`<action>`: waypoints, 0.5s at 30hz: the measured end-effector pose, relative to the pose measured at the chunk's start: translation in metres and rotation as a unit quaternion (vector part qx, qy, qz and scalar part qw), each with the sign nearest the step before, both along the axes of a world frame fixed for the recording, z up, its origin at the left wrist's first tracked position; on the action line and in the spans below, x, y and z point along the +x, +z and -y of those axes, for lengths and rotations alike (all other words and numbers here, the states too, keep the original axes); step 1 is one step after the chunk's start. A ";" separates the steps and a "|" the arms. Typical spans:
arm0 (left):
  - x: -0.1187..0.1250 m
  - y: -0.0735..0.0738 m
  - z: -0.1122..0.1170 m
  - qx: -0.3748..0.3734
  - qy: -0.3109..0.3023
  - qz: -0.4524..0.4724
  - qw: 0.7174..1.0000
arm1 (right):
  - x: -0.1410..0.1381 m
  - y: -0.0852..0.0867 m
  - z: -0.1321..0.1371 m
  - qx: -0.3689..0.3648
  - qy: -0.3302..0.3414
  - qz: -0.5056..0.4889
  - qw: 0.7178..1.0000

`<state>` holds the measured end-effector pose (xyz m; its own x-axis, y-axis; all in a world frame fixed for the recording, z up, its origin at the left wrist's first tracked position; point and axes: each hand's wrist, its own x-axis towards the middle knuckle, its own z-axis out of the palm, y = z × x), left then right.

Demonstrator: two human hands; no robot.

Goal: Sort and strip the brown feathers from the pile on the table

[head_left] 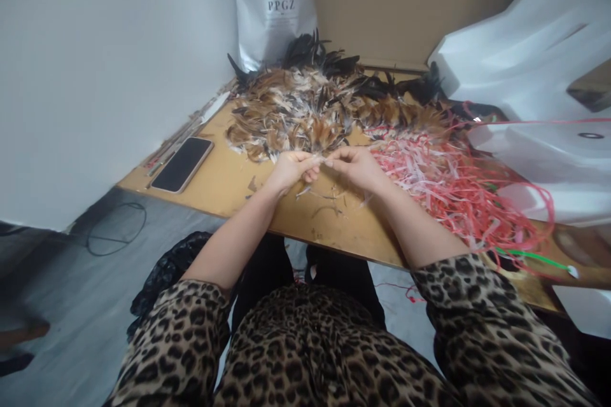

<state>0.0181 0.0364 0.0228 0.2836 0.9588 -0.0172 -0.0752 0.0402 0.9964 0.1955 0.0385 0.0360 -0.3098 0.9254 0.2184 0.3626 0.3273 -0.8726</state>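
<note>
My left hand (292, 170) and my right hand (357, 166) meet fingertip to fingertip above the front part of the wooden table. Both are closed in a pinch on a small feather (317, 159), whose pale, wispy base shows between the fingers. Its outline blends into the brown feathers behind, so its full length cannot be made out. Just beyond my hands spreads a large pile of brown, white and black feathers (286, 111). Beside my right forearm lies a tangled heap of red and pink ribbon strips (443, 181). Loose feather bits (329, 206) lie below my hands.
A phone (182, 164) lies on the table (229, 184) at the left. A white printed bag (277, 19) stands at the back; white plastic sheeting (525, 57) is at the right. A green strip (534, 257) crosses the right side. On the floor sits a black plastic bag (169, 267).
</note>
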 end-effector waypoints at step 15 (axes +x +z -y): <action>0.005 -0.003 0.008 0.074 -0.071 -0.221 0.970 | -0.010 0.014 0.020 0.290 0.047 0.312 0.903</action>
<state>0.0230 0.0281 0.0202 0.4086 0.9121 -0.0328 0.3561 -0.1261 0.9259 0.1856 0.0181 0.0498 -0.6117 0.6740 0.4142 0.6712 0.7193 -0.1791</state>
